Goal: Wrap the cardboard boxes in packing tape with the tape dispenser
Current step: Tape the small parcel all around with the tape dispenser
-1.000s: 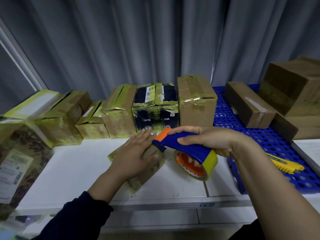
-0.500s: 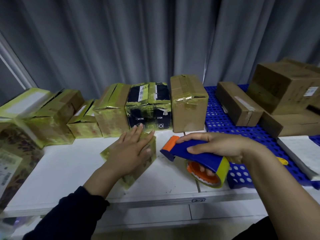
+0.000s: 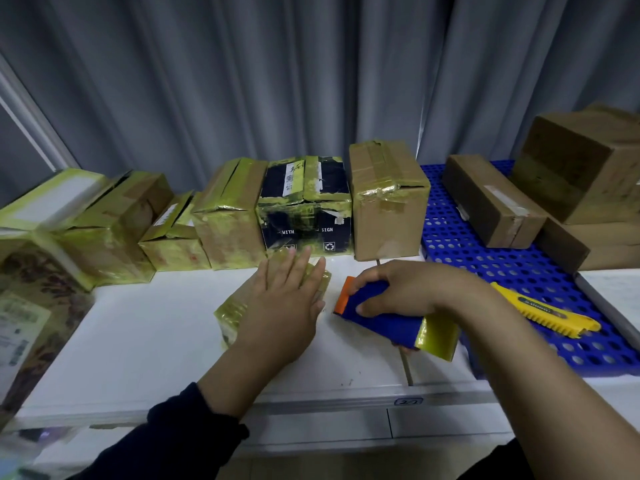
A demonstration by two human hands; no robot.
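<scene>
A small cardboard box (image 3: 232,313) wrapped in yellowish tape lies on the white table (image 3: 138,341) in front of me. My left hand (image 3: 284,299) rests flat on top of it with straight fingers. Just to its right, my right hand (image 3: 405,289) grips the blue and orange tape dispenser (image 3: 381,320), whose yellow tape roll (image 3: 438,336) shows at its near end. The dispenser sits low over the table, a short gap from the box.
A row of taped boxes (image 3: 228,220) lines the back of the table, with a black one (image 3: 304,206) and a brown one (image 3: 384,199). Plain cardboard boxes (image 3: 491,199) sit on a blue perforated tray (image 3: 519,271) at right, beside a yellow cutter (image 3: 547,311).
My right hand has drawn the dispenser away from the box to the right and lowered it toward the table. My left hand has flattened on the box, which now lies lower.
</scene>
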